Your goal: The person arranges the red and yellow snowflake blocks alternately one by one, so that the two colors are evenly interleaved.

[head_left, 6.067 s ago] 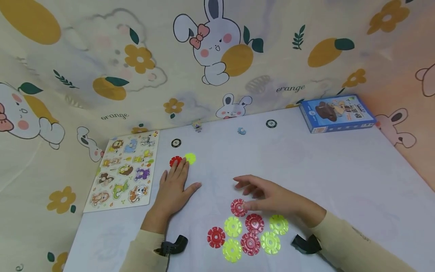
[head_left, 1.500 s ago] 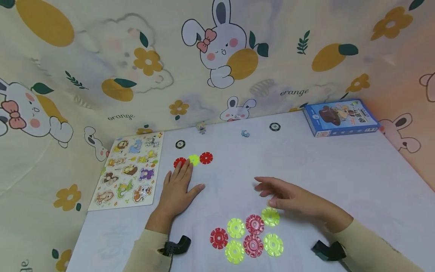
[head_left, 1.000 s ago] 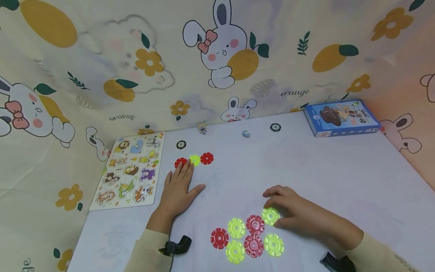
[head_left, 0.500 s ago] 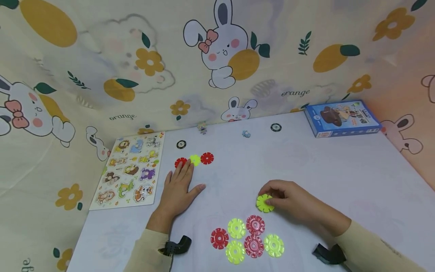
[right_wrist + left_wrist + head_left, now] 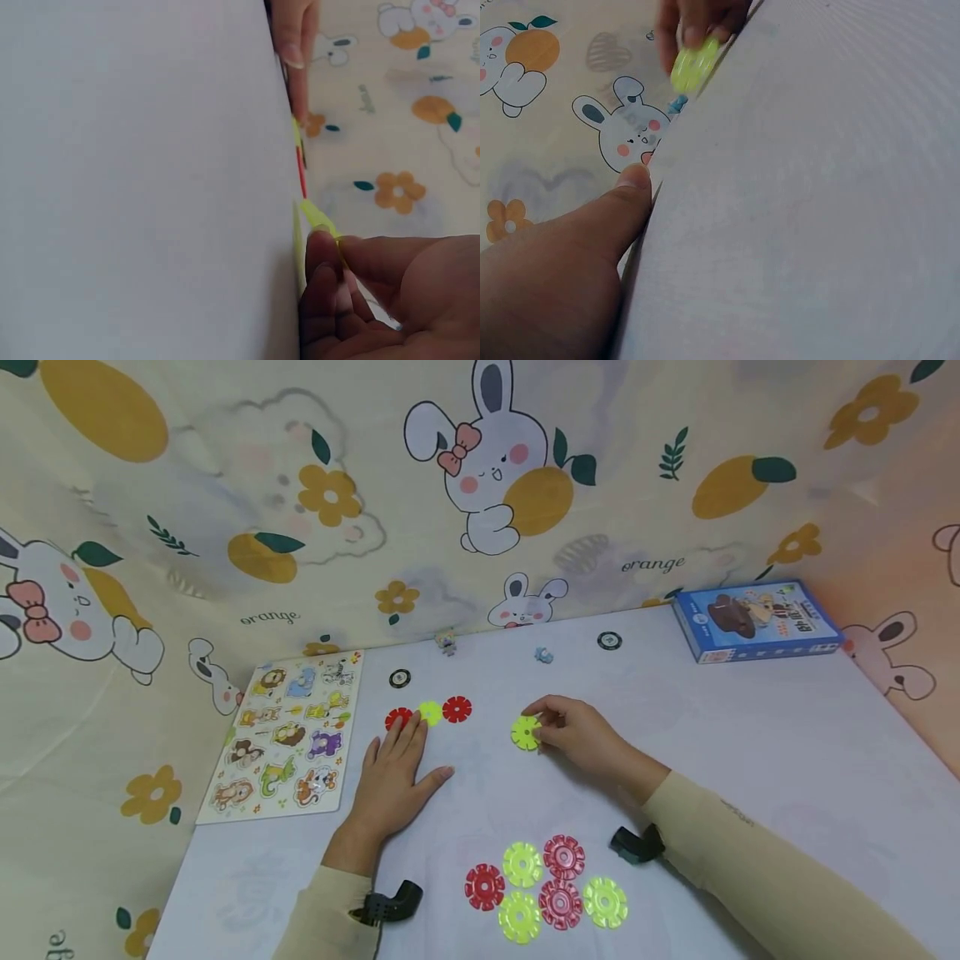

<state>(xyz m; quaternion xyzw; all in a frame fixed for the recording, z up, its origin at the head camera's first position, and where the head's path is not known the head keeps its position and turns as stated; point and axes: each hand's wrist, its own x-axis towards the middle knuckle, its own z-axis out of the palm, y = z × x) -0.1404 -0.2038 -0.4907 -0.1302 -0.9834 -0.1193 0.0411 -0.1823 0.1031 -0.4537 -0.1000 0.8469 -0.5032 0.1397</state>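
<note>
My right hand (image 5: 581, 735) pinches a yellow-green notched plastic disc (image 5: 525, 732) between thumb and fingers, over the middle of the table. In the right wrist view the same disc (image 5: 319, 217) is seen nearly edge-on in the fingers. My left hand (image 5: 392, 781) lies flat with straight fingers, its fingertips on a red notched disc (image 5: 398, 717) that they partly cover. Beside that sits a yellow-green disc (image 5: 430, 713), then another red disc (image 5: 457, 709), in a row. Nearer the front lies a cluster of red discs (image 5: 560, 904) and yellow-green discs (image 5: 519, 917).
An animal puzzle board (image 5: 285, 735) lies at the left. Along the back are two black ring-shaped pieces (image 5: 400, 678), a small figurine (image 5: 446, 642) and a small blue figure (image 5: 543, 655). A blue box (image 5: 757, 620) stands at the back right.
My right hand took the yellow-green disc from the cluster's upper right and carried it away and leftward toward the row. Earlier, a second red disc joined the row. The left hand stays in place.
</note>
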